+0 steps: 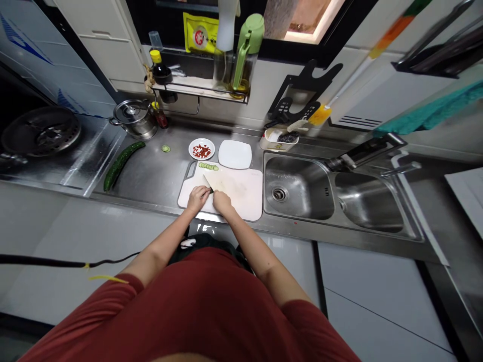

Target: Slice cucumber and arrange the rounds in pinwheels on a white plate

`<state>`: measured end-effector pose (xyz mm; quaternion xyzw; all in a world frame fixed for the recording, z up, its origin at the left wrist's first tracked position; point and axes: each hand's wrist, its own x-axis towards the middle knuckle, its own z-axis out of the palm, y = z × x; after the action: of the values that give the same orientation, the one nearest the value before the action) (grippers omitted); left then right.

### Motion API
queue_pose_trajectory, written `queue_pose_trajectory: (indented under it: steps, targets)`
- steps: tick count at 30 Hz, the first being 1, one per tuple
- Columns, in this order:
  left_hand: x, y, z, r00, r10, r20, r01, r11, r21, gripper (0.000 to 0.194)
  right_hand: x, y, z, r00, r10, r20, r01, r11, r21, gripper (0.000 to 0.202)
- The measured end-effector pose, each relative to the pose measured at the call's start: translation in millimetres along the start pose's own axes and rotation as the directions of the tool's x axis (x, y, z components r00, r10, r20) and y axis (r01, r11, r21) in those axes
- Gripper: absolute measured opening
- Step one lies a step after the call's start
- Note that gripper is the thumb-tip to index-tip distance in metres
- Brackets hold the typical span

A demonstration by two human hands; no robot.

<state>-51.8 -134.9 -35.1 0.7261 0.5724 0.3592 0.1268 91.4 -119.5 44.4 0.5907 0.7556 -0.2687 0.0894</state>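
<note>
My right hand (222, 203) is wrapped round the handle of a kitchen knife (208, 182), whose blade points away to the upper left over the white cutting board (241, 188). Close beside it, my left hand (198, 199) rests on the board with fingers bent together. What lies under those fingers is mostly hidden; a small dark bit shows between the hands. A row of cucumber slices (208, 166) lies along the board's far edge. Behind the board stand a white plate of chopped red pieces (201, 150) and a bare white square plate (234, 154).
A whole cucumber (121, 163) and a few loose slices (166, 149) lie on the steel counter to the left. Further back are a lidded pot (135, 118) and a frying pan (41, 131). The double sink (298, 183) adjoins the board on the right. A bottle shelf (199, 86) hangs above.
</note>
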Motion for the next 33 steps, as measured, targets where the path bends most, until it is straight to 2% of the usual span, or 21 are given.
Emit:
queue_pose_trajectory:
  steps: [6, 16, 23, 28, 33]
  targets:
    - [-0.1, -0.7, 0.3, 1.0, 0.011, -0.012, -0.011, 1.0, -0.017, 0.021, -1.8, 5.5, -1.3, 1.0, -0.013, 0.019, 0.013, 1.0, 0.003, 0.028]
    - [0.6, -1.0, 0.7, 1.0, -0.004, -0.02, 0.003, 1.0, -0.03, 0.021, -32.7, 29.7, 16.3, 0.998, 0.036, 0.041, -0.035, 0.999, -0.033, 0.026]
    - [3.7, -0.1, -1.0, 0.999, -0.037, -0.007, 0.037, 0.998, -0.044, 0.02, -49.2, 47.0, 17.4, 0.999, 0.017, 0.049, -0.014, 0.998, -0.056, 0.026]
    - [2.0, 0.1, -1.3, 0.998, -0.059, -0.031, 0.058, 0.998, -0.025, 0.024, -63.4, 57.6, 10.7, 0.993, 0.073, -0.092, -0.084, 0.989, -0.121, 0.033]
    - [2.4, 1.5, -2.1, 0.99, -0.126, -0.069, 0.122, 0.991, -0.058, 0.029, -70.9, 65.8, -2.8, 0.944, 0.117, -0.309, -0.181, 0.965, -0.189, 0.042]
